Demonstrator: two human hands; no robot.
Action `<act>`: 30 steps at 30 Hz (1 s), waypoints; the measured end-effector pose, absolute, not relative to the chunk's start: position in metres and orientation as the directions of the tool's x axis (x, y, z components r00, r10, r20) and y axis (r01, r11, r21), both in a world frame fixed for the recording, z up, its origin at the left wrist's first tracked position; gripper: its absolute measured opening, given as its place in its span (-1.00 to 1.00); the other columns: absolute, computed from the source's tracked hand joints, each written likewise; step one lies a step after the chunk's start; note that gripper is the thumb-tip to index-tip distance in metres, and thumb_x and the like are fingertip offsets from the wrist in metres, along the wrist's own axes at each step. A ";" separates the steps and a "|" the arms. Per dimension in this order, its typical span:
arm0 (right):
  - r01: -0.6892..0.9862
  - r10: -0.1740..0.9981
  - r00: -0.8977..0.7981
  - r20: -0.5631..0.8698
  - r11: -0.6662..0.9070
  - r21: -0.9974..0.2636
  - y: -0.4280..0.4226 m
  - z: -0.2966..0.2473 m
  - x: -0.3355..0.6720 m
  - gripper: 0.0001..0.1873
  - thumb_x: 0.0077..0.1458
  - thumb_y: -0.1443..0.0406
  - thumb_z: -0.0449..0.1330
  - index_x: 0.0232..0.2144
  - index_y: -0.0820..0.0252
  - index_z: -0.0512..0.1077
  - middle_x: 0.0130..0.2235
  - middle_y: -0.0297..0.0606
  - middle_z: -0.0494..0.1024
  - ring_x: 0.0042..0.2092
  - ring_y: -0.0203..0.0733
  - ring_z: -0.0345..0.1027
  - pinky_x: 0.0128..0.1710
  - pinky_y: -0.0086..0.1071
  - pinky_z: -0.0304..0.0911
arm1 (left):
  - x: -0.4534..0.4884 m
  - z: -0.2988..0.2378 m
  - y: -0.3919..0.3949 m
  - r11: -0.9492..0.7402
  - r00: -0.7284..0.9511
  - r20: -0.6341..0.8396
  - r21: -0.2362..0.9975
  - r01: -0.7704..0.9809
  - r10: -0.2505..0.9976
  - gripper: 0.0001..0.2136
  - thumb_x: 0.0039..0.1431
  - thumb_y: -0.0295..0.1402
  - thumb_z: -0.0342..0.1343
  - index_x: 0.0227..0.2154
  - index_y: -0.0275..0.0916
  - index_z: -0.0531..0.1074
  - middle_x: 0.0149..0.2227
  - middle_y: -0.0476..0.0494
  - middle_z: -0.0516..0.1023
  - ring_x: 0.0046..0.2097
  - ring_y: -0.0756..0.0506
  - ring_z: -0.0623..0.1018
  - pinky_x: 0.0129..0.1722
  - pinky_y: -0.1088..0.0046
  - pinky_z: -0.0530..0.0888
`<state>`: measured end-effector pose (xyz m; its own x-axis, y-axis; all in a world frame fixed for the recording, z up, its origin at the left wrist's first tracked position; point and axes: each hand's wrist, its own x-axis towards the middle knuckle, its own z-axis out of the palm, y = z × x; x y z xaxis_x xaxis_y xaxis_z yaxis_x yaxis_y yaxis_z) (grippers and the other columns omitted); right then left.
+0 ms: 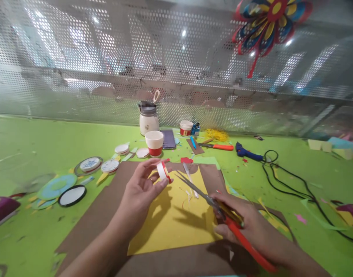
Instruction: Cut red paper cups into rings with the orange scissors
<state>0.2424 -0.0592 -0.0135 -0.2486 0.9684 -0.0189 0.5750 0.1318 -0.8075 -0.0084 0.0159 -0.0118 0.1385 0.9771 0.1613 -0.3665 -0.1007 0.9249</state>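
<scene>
A perforated metal panel (121,46) is seen across the top of the frame, above a green table (20,142). A brown sheet (91,217) is laid at lower centre, partly covered by yellow paper (170,227). At lower right, orange-handled scissors (218,207) are gripped in the right hand (253,219), the blades slightly parted. Near the blade tips, at mid-frame, a small white-and-red piece (162,172) is pinched between the thumb and fingers of the left hand (142,182). The scissor handles are partly hidden by fingers; the piece's exact shape cannot be made out.
</scene>
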 end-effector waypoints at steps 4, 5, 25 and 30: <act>0.482 0.979 -0.202 -0.022 0.080 -0.873 -0.059 -0.015 0.246 -0.47 0.03 0.11 0.29 0.03 0.13 0.37 -0.21 -0.23 0.48 -0.23 -0.07 0.34 -0.24 -0.25 0.29 | -0.006 -0.011 0.014 -0.084 0.091 0.123 0.933 -0.351 0.988 -0.54 -0.03 -0.44 0.37 -0.02 -0.14 0.46 0.03 -0.15 0.54 0.02 -0.14 0.52 -0.05 0.41 0.48; 0.452 0.977 -0.209 -0.030 0.069 -0.889 -0.059 -0.015 0.246 -0.49 0.06 0.08 0.27 0.02 0.15 0.37 -0.28 -0.26 0.45 -0.29 -0.11 0.31 -0.30 -0.28 0.28 | -0.006 -0.010 0.013 -0.077 0.087 0.112 0.940 -0.333 0.990 -0.55 -0.04 -0.44 0.37 -0.03 -0.16 0.47 0.00 -0.16 0.56 0.01 -0.14 0.52 -0.06 0.42 0.47; -0.044 0.981 -0.154 -0.120 -0.128 -0.991 -0.074 -0.019 0.223 -0.58 0.17 -0.10 0.15 -0.31 0.12 0.40 -0.44 -0.38 0.40 -0.46 -0.35 0.24 -0.39 -0.43 0.25 | -0.001 0.007 -0.004 0.210 0.351 0.005 0.793 -0.572 0.936 -0.71 0.20 -0.36 0.12 -0.03 -0.27 0.47 0.05 -0.33 0.58 0.16 -0.35 0.47 0.17 0.08 0.36; 0.087 0.969 -0.242 -0.048 -0.028 -0.996 -0.074 -0.011 0.221 -0.54 0.23 -0.08 0.08 -0.08 0.14 0.39 -0.42 -0.34 0.42 -0.44 -0.30 0.24 -0.43 -0.42 0.19 | -0.002 0.009 -0.001 0.144 0.275 0.013 0.828 -0.542 0.961 -0.74 0.18 -0.32 0.13 -0.09 -0.30 0.51 0.03 -0.29 0.59 0.16 -0.30 0.46 0.16 0.20 0.32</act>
<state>0.2214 -0.0744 -0.0109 -0.2416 0.9692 -0.0483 0.0869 -0.0280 -0.9958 -0.0017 -0.0012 0.0089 0.2754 0.9612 0.0134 -0.5417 0.1436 0.8282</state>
